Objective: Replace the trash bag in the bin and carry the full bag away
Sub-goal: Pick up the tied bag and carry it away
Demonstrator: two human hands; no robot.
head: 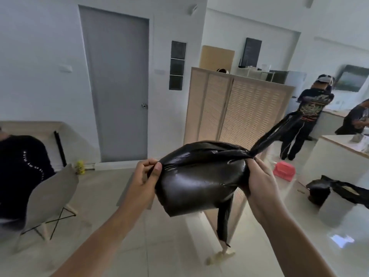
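two hands up front | left hand [148, 171] pinches glossy black bag [199, 182] at its crinkled edge | right hand [259, 180] curls round the twisted neck | bag billows rounded, held mid-air between them

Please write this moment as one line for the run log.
stage: opening new bag | left hand: pinches black trash bag edge | right hand: grips other side | bin: on floor, right, black bag draped on its rim

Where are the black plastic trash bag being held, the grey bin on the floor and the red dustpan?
black plastic trash bag [196, 182]: head view, on its glossy puffed front.
grey bin [337, 206]: head view, on its side wall.
red dustpan [283, 171]: head view, on its top face.
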